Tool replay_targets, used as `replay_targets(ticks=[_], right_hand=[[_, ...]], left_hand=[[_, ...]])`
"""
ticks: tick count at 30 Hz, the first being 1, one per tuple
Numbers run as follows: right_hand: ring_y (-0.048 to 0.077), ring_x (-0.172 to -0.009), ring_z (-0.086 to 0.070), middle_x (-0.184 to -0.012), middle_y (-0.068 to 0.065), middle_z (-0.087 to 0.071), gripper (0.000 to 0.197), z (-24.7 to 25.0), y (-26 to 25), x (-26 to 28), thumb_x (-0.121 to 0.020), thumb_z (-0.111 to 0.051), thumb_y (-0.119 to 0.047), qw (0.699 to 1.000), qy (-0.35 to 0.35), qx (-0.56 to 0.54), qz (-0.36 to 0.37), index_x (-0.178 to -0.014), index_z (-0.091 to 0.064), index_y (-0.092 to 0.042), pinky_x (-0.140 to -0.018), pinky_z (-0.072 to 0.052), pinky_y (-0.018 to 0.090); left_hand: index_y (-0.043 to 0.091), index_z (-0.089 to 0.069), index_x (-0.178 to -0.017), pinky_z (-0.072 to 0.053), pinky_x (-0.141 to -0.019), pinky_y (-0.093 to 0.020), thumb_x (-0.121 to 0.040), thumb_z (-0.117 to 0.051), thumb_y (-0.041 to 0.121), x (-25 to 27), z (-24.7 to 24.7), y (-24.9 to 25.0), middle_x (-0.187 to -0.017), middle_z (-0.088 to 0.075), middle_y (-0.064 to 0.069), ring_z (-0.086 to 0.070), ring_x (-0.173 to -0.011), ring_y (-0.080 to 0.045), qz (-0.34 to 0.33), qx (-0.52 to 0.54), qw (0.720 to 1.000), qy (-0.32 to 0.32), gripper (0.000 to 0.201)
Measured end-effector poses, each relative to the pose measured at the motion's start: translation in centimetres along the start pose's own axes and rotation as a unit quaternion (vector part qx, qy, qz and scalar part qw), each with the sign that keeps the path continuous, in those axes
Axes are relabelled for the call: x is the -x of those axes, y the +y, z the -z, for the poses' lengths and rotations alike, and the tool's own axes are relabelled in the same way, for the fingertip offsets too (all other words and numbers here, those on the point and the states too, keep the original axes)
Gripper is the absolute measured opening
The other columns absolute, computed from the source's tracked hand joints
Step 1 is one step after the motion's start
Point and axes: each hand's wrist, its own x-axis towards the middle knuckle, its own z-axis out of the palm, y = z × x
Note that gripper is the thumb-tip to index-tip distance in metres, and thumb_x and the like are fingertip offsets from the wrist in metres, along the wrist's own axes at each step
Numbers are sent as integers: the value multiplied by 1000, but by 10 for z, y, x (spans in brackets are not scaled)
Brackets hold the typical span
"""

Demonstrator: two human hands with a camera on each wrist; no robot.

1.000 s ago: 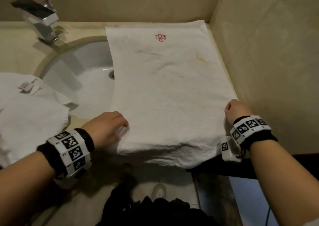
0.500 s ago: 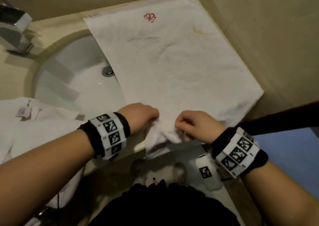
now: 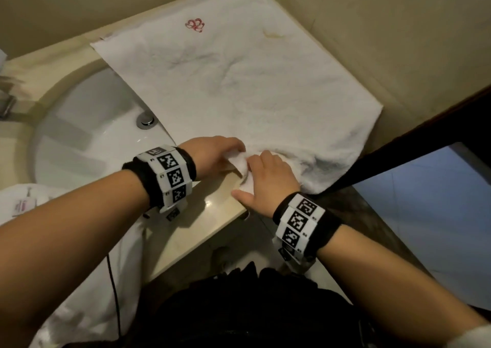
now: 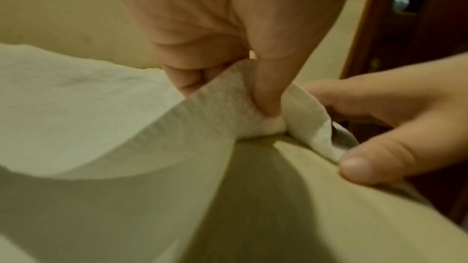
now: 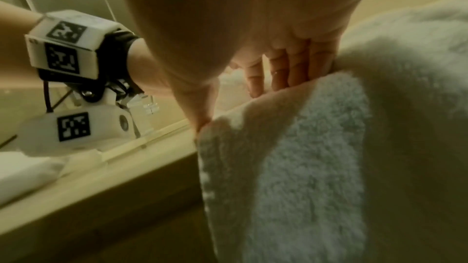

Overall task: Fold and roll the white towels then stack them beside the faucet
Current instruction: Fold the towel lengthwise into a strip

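A white towel [image 3: 239, 82] with a small red emblem lies spread on the counter right of the sink, its far end in the wall corner. Both hands meet at its near left corner. My left hand [image 3: 235, 152] pinches a bunched fold of the towel [image 4: 76, 91] between thumb and fingers [image 4: 266, 95]. My right hand [image 3: 261, 173] holds the fold beside it, fingers [image 5: 278, 73] tucked behind the thick edge of the towel [image 5: 303, 147] and thumb in front. The faucet [image 3: 6, 103] shows only at the far left edge.
The white sink basin [image 3: 79, 140] with its drain [image 3: 145, 119] lies left of the towel. A second white towel [image 3: 24, 201] with a label sits at the lower left and hangs over the counter edge [image 3: 202, 231]. Beige walls [image 3: 398, 42] close off the back and right.
My hands left the towel's two near corners and came together at its near left part. The hanging near edge is now gathered up on the counter. My head view has shifted left.
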Motion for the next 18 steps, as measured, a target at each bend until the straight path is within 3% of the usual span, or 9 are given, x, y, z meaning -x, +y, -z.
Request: replay_targets(ticks=[3,6,10,12,14,16,18], right_hand=[[28,-105,-46,-117,11,-48,40,3,2,3,-81,-51,-26,1000,6,4,-1,-116,-44,-9,-85,-37,34],[29,-107,-48,-121,12,-48,39,7,9,9,-82,-50,-10,1000,-17,17,-10,-120,-42,-9,-85,-40,35],[30,-105,-53,-118,12,-52,35,27,49,23,-83,-51,-5,988,-31,-80,-129,-118,-48,-10,-84,-42,33],[30,-96,-55,-109,15,-57,27,44,77,33,-84,-47,-3,977,-3,-121,-173,-110,-54,-8,-76,-39,30],[26,-81,-52,-89,13,-60,16,58,95,44,-85,-46,-2,972,13,-174,-156,-91,-58,-11,-66,-34,27],[16,-69,-50,-69,-1,-56,25,68,100,53,-85,-45,-2,955,15,-271,-115,-70,-54,-20,-62,-33,25],[0,-63,-51,-61,-14,-56,27,77,97,60,-80,-43,-8,914,20,-396,-90,-64,-54,-25,-63,-39,19]], left_hand=[[20,-56,-120,-39,-93,-33,-92,-46,19,-6,8,-2,-123,-59,-5,-53,-111,-24,-21,6,999,31,30],[15,-60,-116,-40,-95,-35,-92,-46,15,-12,12,-2,-118,-57,-8,-51,-111,-25,-46,-4,998,44,27],[12,-60,-113,-37,-90,-30,-94,-44,16,-18,21,-6,-115,-59,-6,-52,-108,-22,-37,36,996,69,26],[14,-61,-111,-34,-83,-26,-94,-44,20,-18,24,-9,-107,-60,-2,-50,-97,-16,-26,62,995,70,24],[17,-61,-109,-33,-82,-24,-94,-47,24,-19,26,-11,-100,-58,4,-48,-93,-12,-24,82,995,55,22],[20,-61,-107,-34,-83,-25,-92,-50,26,-20,28,-9,-97,-57,7,-49,-94,-12,-32,82,996,28,20],[21,-61,-105,-34,-82,-24,-91,-53,28,-21,30,-7,-95,-57,7,-51,-94,-14,-40,58,997,-8,18]])
